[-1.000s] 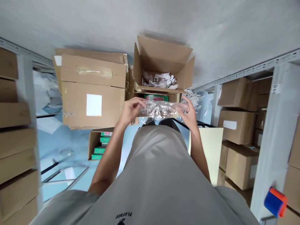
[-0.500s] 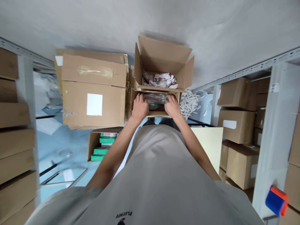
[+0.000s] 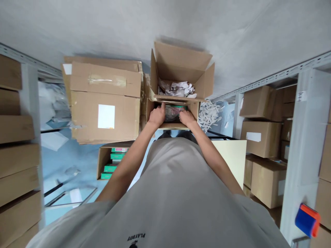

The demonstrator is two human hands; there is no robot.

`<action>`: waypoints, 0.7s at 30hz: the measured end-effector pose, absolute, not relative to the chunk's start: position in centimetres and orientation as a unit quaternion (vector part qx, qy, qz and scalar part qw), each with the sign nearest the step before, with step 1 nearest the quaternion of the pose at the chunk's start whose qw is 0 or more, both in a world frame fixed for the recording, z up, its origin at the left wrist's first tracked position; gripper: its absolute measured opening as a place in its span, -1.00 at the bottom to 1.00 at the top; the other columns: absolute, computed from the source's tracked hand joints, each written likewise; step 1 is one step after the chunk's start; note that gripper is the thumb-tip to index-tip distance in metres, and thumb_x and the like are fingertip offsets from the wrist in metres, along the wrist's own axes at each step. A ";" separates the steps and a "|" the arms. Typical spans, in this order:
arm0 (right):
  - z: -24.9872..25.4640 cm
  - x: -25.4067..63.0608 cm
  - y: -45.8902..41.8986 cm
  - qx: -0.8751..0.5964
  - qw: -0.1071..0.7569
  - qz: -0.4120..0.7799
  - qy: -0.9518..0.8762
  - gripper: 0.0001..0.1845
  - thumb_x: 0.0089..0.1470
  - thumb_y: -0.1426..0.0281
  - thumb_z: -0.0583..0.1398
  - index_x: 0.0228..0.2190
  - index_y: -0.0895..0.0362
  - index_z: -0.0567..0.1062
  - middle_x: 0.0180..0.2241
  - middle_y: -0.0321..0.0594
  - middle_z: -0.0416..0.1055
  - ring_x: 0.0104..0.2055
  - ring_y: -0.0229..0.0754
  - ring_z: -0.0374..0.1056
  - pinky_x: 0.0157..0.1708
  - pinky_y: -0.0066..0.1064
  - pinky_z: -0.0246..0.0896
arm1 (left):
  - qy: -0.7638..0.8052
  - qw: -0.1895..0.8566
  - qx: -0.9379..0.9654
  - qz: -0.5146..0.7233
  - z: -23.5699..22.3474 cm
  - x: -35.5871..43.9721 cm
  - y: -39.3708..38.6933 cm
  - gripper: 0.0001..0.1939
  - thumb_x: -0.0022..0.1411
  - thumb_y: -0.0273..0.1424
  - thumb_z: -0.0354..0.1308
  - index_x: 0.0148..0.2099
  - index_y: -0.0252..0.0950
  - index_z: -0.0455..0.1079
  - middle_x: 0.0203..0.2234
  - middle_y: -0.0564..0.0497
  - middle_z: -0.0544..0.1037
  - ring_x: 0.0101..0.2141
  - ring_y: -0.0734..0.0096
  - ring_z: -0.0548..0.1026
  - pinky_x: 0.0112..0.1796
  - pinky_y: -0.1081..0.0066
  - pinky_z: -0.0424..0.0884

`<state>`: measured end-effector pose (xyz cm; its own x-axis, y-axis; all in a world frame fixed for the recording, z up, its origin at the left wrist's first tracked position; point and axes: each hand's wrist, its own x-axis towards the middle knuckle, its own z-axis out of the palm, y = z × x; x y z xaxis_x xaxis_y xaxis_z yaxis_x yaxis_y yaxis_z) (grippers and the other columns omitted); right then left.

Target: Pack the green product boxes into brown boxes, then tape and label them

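A clear plastic-wrapped package (image 3: pixel 172 113) with a green edge lies inside an open cardboard box (image 3: pixel 193 109) in front of my body. My left hand (image 3: pixel 157 115) is closed at the package's left end, with one finger extended along its side. At the right end, my right hand (image 3: pixel 186 116) has its fingers curled on the plastic. Both hands are within the box's walls, and their fingertips are partly hidden. Just behind stands a taller open cardboard box (image 3: pixel 181 65) with crumpled white paper (image 3: pixel 179 89) in it.
Large flattened cartons (image 3: pixel 103 79) stand to the left. Below them a cardboard box (image 3: pixel 102 160) holds several green boxes (image 3: pixel 110 167). Shredded white paper (image 3: pixel 209 115) lies at the right. Shelves of cartons flank both sides, with a blue and orange object (image 3: pixel 306 220) on the right post (image 3: pixel 297 137).
Both hands have shifted from the box's side edges down and inward onto the package. The plastic looks more bunched, and the green edge now shows along the far side.
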<state>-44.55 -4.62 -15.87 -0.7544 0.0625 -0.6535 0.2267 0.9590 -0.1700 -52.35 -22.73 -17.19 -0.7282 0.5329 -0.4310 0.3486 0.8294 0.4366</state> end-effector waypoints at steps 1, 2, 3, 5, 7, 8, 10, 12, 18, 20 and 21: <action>-15.9 -44.4 -4.7 0.080 0.339 -0.124 0.929 -0.48 0.36 0.62 0.07 0.18 0.44 0.66 0.39 0.42 0.38 0.15 0.19 0.56 0.24 -0.08 0.42 | 0.917 0.277 0.233 0.165 -17.0 -52.3 -22.7 -0.38 0.40 -0.65 -0.04 0.45 -0.47 0.34 0.07 -0.52 0.61 0.04 -0.19 0.66 0.11 -0.07 0.56; -15.9 -44.4 -4.8 0.083 0.335 -0.128 0.930 -0.49 0.37 0.61 0.07 0.17 0.43 0.67 0.38 0.41 0.39 0.15 0.18 0.56 0.23 -0.10 0.42 | 0.920 0.275 0.225 0.166 -16.7 -52.2 -22.6 -0.42 0.42 -0.65 -0.06 0.41 -0.46 0.39 0.07 -0.53 0.60 0.08 -0.24 0.64 0.10 -0.10 0.56; -15.9 -44.3 -4.9 0.085 0.332 -0.131 0.930 -0.50 0.38 0.61 0.07 0.17 0.42 0.67 0.39 0.40 0.39 0.15 0.17 0.56 0.22 -0.10 0.42 | 0.922 0.272 0.219 0.167 -16.5 -52.1 -22.4 -0.47 0.43 -0.64 -0.08 0.34 -0.46 0.46 0.12 -0.56 0.57 0.14 -0.30 0.60 0.09 -0.13 0.56; -15.6 -44.3 -5.1 0.090 0.326 -0.138 0.931 -0.50 0.38 0.61 0.08 0.17 0.41 0.67 0.45 0.38 0.32 0.14 0.17 0.56 0.21 -0.08 0.43 | 0.924 0.265 0.212 0.175 -15.8 -51.7 -22.1 -0.55 0.43 -0.64 -0.08 0.16 -0.43 0.57 0.23 -0.59 0.49 0.26 -0.39 0.50 0.08 -0.14 0.56; -14.6 -43.9 -5.3 0.095 0.314 -0.147 0.933 -0.52 0.39 0.60 0.07 0.14 0.40 0.68 0.50 0.36 0.26 0.16 0.21 0.53 0.23 -0.02 0.42 | 0.922 0.247 0.219 0.201 -14.9 -51.3 -22.2 -0.61 0.43 -0.61 -0.03 0.06 -0.38 0.60 0.26 -0.56 0.47 0.31 -0.40 0.42 0.08 -0.14 0.57; -13.9 -43.6 -5.3 0.097 0.297 -0.154 0.937 -0.54 0.41 0.58 0.07 0.12 0.39 0.68 0.50 0.33 0.27 0.20 0.22 0.51 0.27 -0.01 0.39 | 0.920 0.232 0.224 0.222 -14.4 -51.0 -22.6 -0.64 0.45 -0.58 -0.01 0.05 -0.35 0.61 0.25 -0.52 0.48 0.31 -0.39 0.40 0.10 -0.14 0.57; -12.1 -42.2 -5.2 0.102 0.234 -0.177 0.951 -0.58 0.47 0.52 0.06 0.07 0.32 0.69 0.42 0.24 0.38 0.28 0.21 0.43 0.36 -0.01 0.30 | 0.916 0.189 0.226 0.274 -13.2 -50.5 -24.0 -0.67 0.50 -0.49 0.04 0.11 -0.29 0.59 0.22 -0.43 0.52 0.30 -0.32 0.40 0.19 -0.16 0.52; -10.4 -40.3 -4.8 0.140 0.143 -0.198 0.960 -0.62 0.53 0.42 0.06 0.02 0.22 0.68 0.27 0.18 0.51 0.31 0.18 0.37 0.41 -0.02 0.23 | 0.914 0.134 0.206 0.324 -12.1 -50.1 -26.0 -0.67 0.53 -0.39 0.10 0.23 -0.24 0.55 0.24 -0.36 0.52 0.31 -0.26 0.39 0.31 -0.17 0.41; -10.0 -36.6 -2.9 0.373 -0.011 -0.169 0.912 -0.67 0.37 0.20 0.30 -0.01 0.19 0.60 0.06 0.17 0.57 0.20 0.25 0.39 0.32 0.05 0.22 | 0.935 0.071 0.084 0.337 -12.5 -49.9 -30.7 -0.50 0.35 -0.16 0.39 0.22 -0.28 0.46 0.13 -0.37 0.59 0.21 -0.32 0.49 0.30 -0.17 0.38; -11.0 -36.8 -2.4 0.391 0.019 -0.167 0.905 -0.77 0.35 0.28 0.27 -0.11 0.18 0.63 -0.02 0.14 0.62 0.11 0.21 0.44 0.25 -0.01 0.25 | 0.939 0.093 0.079 0.323 -13.3 -50.1 -31.0 -0.70 0.37 -0.18 0.33 0.03 -0.24 0.50 -0.05 -0.29 0.66 0.08 -0.23 0.57 0.22 -0.10 0.45; -11.5 -37.0 -2.2 0.392 0.038 -0.168 0.904 -0.79 0.36 0.31 0.23 -0.17 0.17 0.63 -0.07 0.12 0.64 0.07 0.18 0.46 0.21 -0.04 0.26 | 0.941 0.101 0.081 0.313 -13.6 -50.1 -31.0 -0.80 0.38 -0.21 0.28 -0.06 -0.22 0.50 -0.12 -0.27 0.68 0.03 -0.18 0.59 0.18 -0.07 0.47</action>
<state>-36.95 -2.23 -11.48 -0.6903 0.6956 -0.1994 0.7208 0.6368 -0.2737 -50.12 -31.01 -13.63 -0.9667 0.2146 -0.1393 0.0885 0.7913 0.6050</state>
